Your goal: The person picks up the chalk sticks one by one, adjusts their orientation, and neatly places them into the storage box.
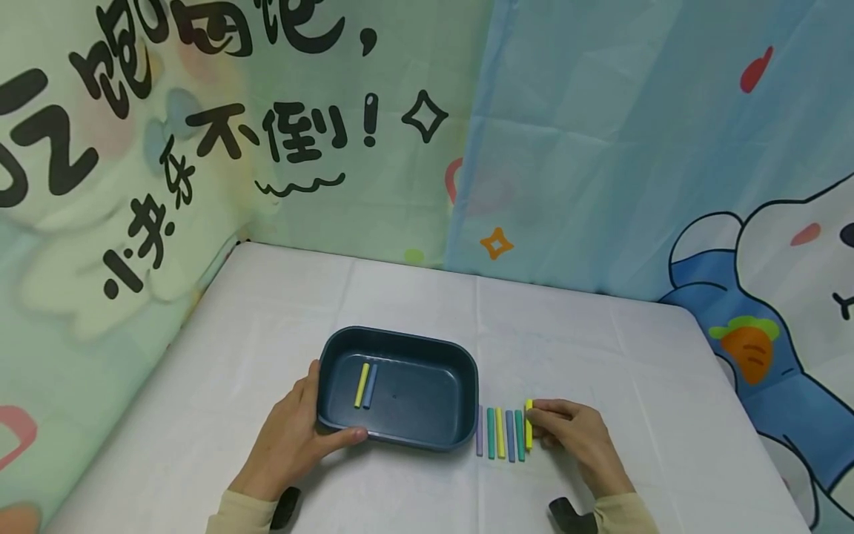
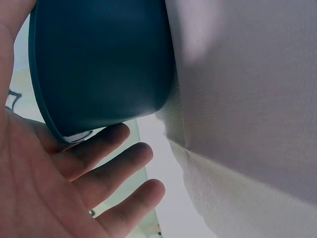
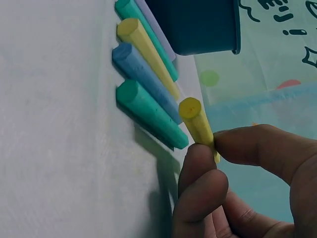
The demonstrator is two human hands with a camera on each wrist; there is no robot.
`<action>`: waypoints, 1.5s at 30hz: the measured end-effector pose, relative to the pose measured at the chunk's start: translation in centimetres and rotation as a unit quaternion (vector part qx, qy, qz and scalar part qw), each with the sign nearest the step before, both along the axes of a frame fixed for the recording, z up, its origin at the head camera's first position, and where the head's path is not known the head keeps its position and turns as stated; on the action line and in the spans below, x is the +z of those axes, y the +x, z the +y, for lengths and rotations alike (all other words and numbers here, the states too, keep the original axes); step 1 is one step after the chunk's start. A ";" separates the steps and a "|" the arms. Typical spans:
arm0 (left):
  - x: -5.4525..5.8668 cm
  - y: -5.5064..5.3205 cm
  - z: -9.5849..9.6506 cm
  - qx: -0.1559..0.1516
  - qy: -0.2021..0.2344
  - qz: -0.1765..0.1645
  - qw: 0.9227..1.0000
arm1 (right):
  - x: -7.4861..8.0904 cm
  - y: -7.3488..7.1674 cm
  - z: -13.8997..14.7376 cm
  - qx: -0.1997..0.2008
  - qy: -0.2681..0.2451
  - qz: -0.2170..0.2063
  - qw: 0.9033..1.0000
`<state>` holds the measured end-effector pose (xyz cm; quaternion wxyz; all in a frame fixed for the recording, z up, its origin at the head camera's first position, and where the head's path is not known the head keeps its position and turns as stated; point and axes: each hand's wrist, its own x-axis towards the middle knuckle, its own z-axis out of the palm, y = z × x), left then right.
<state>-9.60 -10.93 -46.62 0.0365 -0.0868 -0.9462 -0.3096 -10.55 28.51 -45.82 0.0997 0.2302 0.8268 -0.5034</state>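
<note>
- Right hand (image 1: 579, 437) pinches a yellow stick (image 1: 529, 430) between thumb and fingers, right of the dark tray (image 1: 423, 397)
- Between that stick and the tray, a five-stick row (image 1: 500, 434): purple, green, yellow, blue, green
- Left hand (image 1: 290, 437) touches the tray's left end, fingers fairly straight
- Yellow-and-blue pair (image 1: 362, 386) inside the tray, toward its left
- White cloth (image 1: 400, 497) beneath the tray

- A tray (image 1: 414, 423) sat on the surface (image 1: 567, 326), a cloth backdrop (image 1: 600, 148) behind.
- Two sticks (image 1: 362, 386) lay in its left half.
- Five more (image 1: 500, 433) lay side by side, just to its right.
- At their right end, the right hand (image 1: 577, 437) held another stick (image 1: 529, 426).
- The left hand (image 1: 293, 437) was at the tray's left.
</note>
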 end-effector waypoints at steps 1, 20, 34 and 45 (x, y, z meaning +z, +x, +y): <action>0.0 0.0 0.0 0.000 0.000 0.000 1.000 | 0.0 0.0 -0.1 -0.002 -0.002 -0.001 1.000; -0.1 0.1 0.1 0.000 0.011 0.001 1.000 | 1.1 -0.6 -2.5 0.017 -0.037 0.016 0.999; -0.2 -0.1 0.0 -0.001 0.009 0.010 1.000 | 2.1 -1.3 -3.7 0.015 -0.095 0.039 0.995; -0.1 -0.1 -0.1 -0.003 0.010 0.012 1.000 | 3.3 -1.7 -4.7 0.016 -0.121 0.046 0.991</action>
